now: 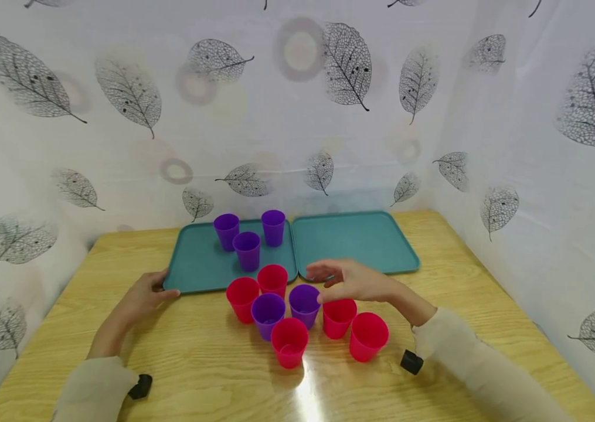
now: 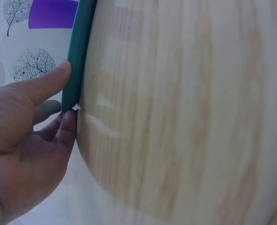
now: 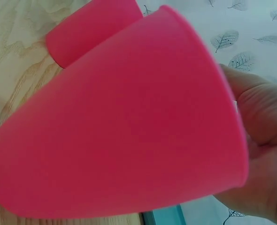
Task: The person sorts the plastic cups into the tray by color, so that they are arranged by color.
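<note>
My left hand holds the front left corner of the left teal tray, thumb along its front edge and fingers curled at its side. In the left wrist view the left hand grips that tray edge. Three purple cups stand upright on this tray. My right hand hovers with loosely bent fingers over a purple cup and a red cup, holding nothing visible. In the right wrist view a red cup hides much of the right hand.
Another purple cup and several red cups stand upright on the wooden table in front of the trays. A second teal tray adjoins the first on its right. A leaf-patterned curtain surrounds the table's back and sides.
</note>
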`<state>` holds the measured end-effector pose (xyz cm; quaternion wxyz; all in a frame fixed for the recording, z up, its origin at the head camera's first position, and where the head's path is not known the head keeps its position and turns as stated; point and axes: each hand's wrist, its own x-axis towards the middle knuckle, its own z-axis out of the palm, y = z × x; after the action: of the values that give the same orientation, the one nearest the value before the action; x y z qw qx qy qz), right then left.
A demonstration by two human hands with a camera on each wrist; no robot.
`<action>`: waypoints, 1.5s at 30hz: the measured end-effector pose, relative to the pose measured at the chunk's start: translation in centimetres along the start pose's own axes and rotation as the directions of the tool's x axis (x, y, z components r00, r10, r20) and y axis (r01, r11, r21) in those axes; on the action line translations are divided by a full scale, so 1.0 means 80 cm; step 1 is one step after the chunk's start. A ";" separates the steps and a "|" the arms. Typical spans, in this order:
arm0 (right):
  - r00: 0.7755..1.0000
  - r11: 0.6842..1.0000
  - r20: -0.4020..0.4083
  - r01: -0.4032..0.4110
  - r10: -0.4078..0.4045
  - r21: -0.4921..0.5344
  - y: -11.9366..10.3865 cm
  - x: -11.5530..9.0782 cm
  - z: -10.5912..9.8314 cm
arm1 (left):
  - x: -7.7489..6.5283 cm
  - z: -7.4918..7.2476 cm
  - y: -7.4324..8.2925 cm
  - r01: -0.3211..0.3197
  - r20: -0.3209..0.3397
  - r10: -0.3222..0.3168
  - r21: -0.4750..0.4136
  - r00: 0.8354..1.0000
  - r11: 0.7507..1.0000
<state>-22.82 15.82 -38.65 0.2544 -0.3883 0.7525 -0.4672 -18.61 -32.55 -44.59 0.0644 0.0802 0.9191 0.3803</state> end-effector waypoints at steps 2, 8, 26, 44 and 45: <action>1.000 1.000 0.010 0.006 -0.006 -0.011 0.002 0.000 0.002 | 0.000 0.000 0.001 0.001 0.002 -0.001 -0.007 1.000 1.000; 0.999 0.996 0.039 0.006 -0.002 -0.092 0.001 0.001 0.009 | -0.002 0.001 0.004 0.012 0.003 -0.012 -0.021 1.000 1.000; 0.997 0.985 0.075 -0.016 0.030 -0.173 0.002 0.006 0.019 | -0.001 0.000 0.001 0.002 -0.004 -0.002 -0.004 1.000 1.000; 0.997 0.971 0.066 -0.016 0.033 -0.241 -0.005 0.015 0.030 | -0.001 0.000 0.004 0.005 -0.006 -0.005 -0.004 1.000 1.000; 0.997 0.970 0.067 -0.013 0.030 -0.241 -0.006 0.015 0.030 | -0.001 0.000 0.004 0.006 -0.006 -0.006 -0.003 1.000 1.000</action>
<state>-21.54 13.49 -39.30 0.2367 -0.4241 0.7984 -0.3558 -18.51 -32.34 -44.36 0.0628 0.0762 0.9190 0.3818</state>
